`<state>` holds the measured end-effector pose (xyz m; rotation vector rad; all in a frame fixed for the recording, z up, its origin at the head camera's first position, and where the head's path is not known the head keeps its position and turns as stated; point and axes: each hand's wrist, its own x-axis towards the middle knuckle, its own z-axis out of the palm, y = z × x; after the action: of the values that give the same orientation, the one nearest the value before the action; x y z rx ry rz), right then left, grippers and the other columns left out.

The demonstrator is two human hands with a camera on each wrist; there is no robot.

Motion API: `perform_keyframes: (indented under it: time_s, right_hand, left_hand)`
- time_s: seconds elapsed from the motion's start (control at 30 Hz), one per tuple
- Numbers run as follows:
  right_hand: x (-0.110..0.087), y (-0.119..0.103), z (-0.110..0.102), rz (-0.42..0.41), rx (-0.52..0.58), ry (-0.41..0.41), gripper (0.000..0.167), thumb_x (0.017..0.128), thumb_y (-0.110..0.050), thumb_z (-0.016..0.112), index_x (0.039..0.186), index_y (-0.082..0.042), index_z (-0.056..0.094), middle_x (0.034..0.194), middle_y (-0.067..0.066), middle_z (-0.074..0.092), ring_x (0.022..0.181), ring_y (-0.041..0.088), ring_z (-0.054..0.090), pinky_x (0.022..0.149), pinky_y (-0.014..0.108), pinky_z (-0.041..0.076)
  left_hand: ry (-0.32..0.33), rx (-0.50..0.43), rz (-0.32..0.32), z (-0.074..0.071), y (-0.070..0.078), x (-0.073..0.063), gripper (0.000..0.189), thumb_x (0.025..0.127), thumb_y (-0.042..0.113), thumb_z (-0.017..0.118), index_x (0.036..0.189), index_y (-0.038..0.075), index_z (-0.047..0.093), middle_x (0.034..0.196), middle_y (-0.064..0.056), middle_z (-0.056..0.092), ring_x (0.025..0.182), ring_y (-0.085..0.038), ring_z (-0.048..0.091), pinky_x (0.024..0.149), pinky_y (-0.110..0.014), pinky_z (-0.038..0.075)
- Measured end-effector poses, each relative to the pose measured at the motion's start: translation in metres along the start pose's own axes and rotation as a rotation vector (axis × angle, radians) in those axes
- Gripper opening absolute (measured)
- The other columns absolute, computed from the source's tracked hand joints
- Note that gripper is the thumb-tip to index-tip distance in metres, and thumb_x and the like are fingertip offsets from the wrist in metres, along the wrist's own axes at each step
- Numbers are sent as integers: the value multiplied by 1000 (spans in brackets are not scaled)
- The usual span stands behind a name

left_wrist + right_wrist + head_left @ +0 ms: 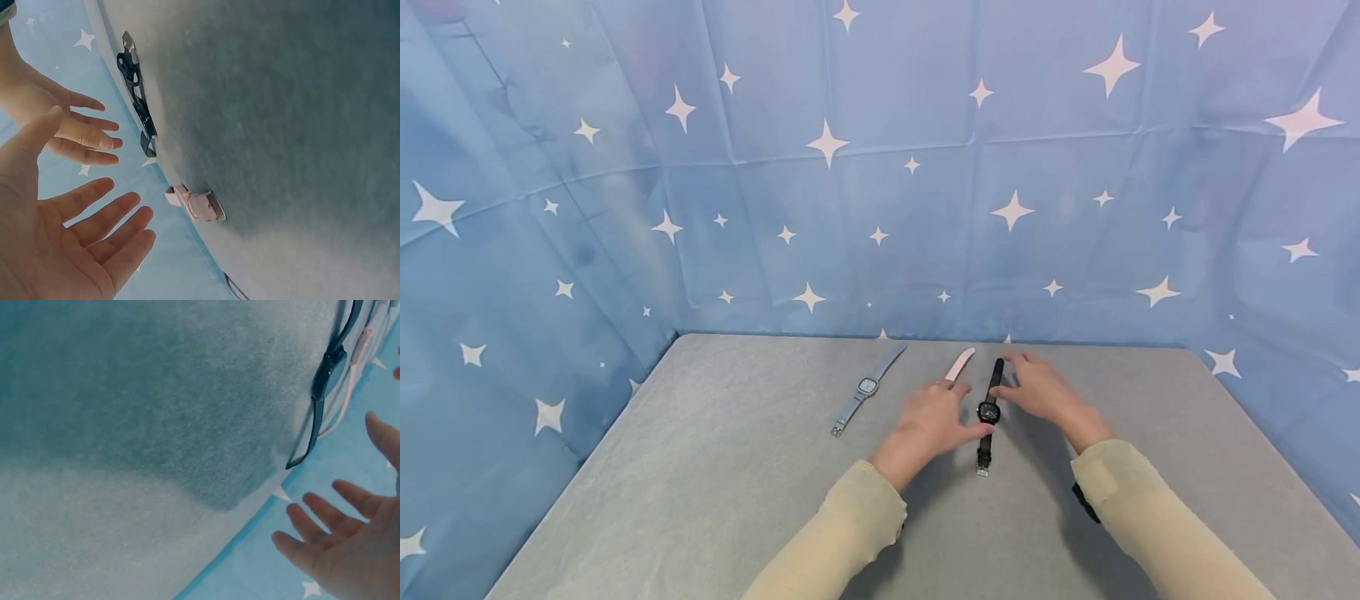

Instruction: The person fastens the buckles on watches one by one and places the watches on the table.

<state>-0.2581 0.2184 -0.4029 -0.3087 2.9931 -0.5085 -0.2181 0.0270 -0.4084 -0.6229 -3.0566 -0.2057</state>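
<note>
Sleeves (831,533) foremost, my left hand (928,421) and right hand (1041,390), fingers spread, flank the black watch (990,409) (laid out, I'd judge, but unlifted).

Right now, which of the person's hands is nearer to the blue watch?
The left. The left hand is just to the right of the blue watch; the right hand is farther right, beside the black watch.
</note>
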Motion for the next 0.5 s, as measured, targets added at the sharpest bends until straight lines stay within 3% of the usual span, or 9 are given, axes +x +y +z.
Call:
perform_keyframes:
  time_s: [0.33,0.5]
  right_hand:
    - [1,1,-2,33,72,-11,70,97,-33,63,145,11,39,142,38,45,124,52,51,100,63,45]
    - [2,2,-1,52,130,-29,68,97,-34,63,143,12,41,137,36,51,124,52,52,98,61,46]
  left_hand:
    - [-17,-100,-25,4,6,0,58,86,67,64,133,32,63,124,5,70,110,-14,66,78,-29,56]
    - [-42,-156,-37,6,8,0,54,85,62,68,130,32,65,111,10,73,95,-10,68,68,-25,53]
